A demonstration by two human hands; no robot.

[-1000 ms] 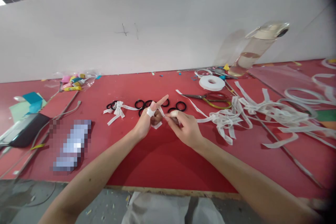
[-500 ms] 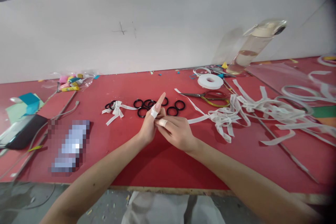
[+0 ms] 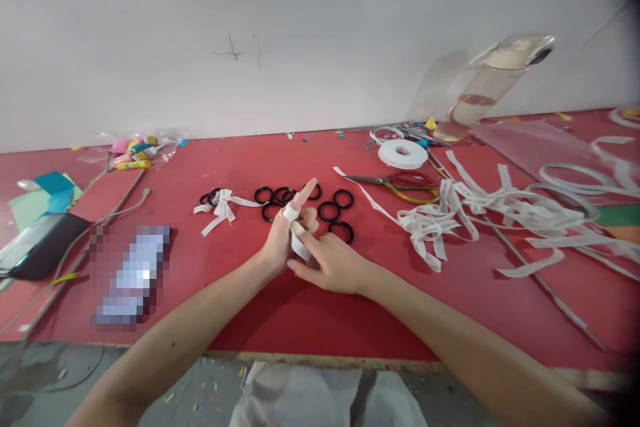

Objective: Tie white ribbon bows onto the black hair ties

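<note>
Both hands meet at the middle of the red counter [image 3: 280, 320], just in front of the person. The left hand [image 3: 283, 240] has its forefinger stretched out toward 1 o'clock, with a white strip [image 3: 296, 235] wound around it near the tip; the other fingers are curled in. The right hand [image 3: 333, 265] lies at 3 o'clock from the left, touching it, and pinches the loose tail of the strip between thumb and forefinger, so both hands are grasping the same piece. The strip's free end runs from the wrapped finger back toward 5 o'clock, its long axis crossing the forefinger at a slant; the right hand is the nearer one to that end. Beyond the fingertips, at 12 to 1 o'clock, a cluster of black rings [image 3: 330, 211] lies on the counter, near but apart from the hands. A finished bow [image 3: 223, 205] on rings sits at 10 o'clock. Scissors [image 3: 400, 183] and a tape roll [image 3: 403, 153] lie at 2 o'clock, well apart, and a heap of cut ribbon [image 3: 500, 210] spreads out toward 3 o'clock.
</note>
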